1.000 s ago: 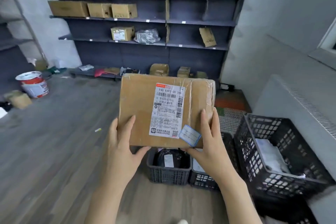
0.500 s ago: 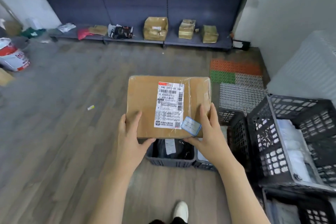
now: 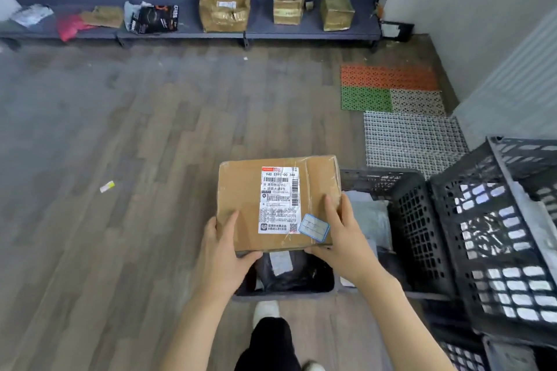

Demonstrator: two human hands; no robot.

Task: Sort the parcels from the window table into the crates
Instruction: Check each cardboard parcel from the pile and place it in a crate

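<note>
Both hands hold one flat cardboard parcel (image 3: 271, 205) between them: my left hand (image 3: 221, 253) grips its near left corner, thumb on top, and my right hand (image 3: 346, 238) grips the near right corner, forefinger stretched along the taped top face. So the parcel lies just ahead of my knuckles, roughly level, label up.

Directly beneath my hands sits a small dark crate (image 3: 286, 291) with a black plastic bag (image 3: 289, 272) in it. Right of my right hand I count two more slotted plastic crates: a low one (image 3: 422, 220) holding grey mailers, and a taller latticed one (image 3: 494, 238) beyond it with pale packets inside.

Far ahead of my hands, a low blue shelf (image 3: 241, 33) carries three brown, tape-shiny boxes (image 3: 224, 4). Ahead and right of my right hand, perforated floor mats (image 3: 388, 77) lie in orange, green and white.

On the parcel I see one white printed shipping label (image 3: 278, 199) and one small blue-bordered sticker (image 3: 313, 227), just beside my right thumb.
</note>
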